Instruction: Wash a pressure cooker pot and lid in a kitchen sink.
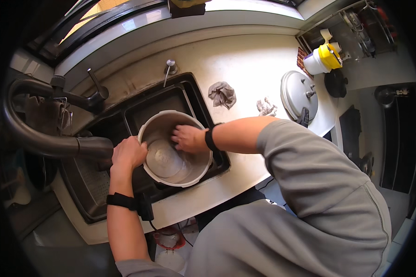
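A large metal pot, tilted so that its inside shows, stands over the dark double-basin sink. My left hand grips the pot's rim on the left, with the fingers curled over the edge. Inside the pot is my right hand, bent against the inner wall at the upper right; whether its fingers hold something cannot be told. The dark pull-down faucet arches in from the left, its spout ending beside my left hand. Both wrists wear black straps.
On the counter lie a crumpled grey cloth, a crumpled whitish piece and a pressure cooker lid. A white and yellow tub stands at the back right. A soap dispenser rises behind the sink.
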The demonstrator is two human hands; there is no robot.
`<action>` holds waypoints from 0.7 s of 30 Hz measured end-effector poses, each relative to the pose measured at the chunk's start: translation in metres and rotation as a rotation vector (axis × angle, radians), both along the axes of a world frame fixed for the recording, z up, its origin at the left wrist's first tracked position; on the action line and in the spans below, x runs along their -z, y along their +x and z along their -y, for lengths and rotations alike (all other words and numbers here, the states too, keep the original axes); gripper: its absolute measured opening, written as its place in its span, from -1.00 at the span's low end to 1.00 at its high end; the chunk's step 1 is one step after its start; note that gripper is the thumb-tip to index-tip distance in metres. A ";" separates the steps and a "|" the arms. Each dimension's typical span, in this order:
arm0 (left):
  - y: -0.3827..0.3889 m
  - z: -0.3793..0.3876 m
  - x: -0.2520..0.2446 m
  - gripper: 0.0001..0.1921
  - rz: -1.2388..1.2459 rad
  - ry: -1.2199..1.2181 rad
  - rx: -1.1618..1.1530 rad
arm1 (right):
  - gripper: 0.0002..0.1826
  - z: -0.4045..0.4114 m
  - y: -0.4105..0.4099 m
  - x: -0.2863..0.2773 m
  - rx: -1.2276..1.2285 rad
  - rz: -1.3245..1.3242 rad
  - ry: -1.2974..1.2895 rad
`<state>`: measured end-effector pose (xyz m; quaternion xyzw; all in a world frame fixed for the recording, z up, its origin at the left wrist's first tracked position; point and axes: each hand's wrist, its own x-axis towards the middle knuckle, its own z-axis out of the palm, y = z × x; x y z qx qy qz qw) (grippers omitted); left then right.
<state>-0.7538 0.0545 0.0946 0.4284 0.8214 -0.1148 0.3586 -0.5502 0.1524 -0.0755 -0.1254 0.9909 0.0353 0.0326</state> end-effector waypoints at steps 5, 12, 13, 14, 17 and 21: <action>0.006 -0.003 -0.005 -0.51 -0.027 0.014 0.018 | -0.41 0.063 -0.019 -0.073 0.367 0.812 -1.023; 0.009 -0.002 -0.002 -0.32 -0.060 0.055 0.065 | -0.40 0.054 -0.072 -0.062 1.092 0.442 -2.388; 0.006 0.001 0.002 -0.32 -0.062 0.044 0.065 | -0.35 0.061 -0.064 -0.070 1.061 0.537 -2.255; 0.003 0.004 0.005 -0.29 -0.070 0.049 0.059 | -0.30 0.069 -0.055 -0.079 0.983 0.628 -2.051; 0.003 0.003 0.005 -0.26 -0.049 0.045 0.049 | -0.38 0.044 -0.011 -0.104 0.543 0.907 -1.439; 0.004 0.004 0.006 -0.24 -0.046 0.085 0.070 | -0.53 0.011 0.003 -0.108 0.172 0.941 -0.715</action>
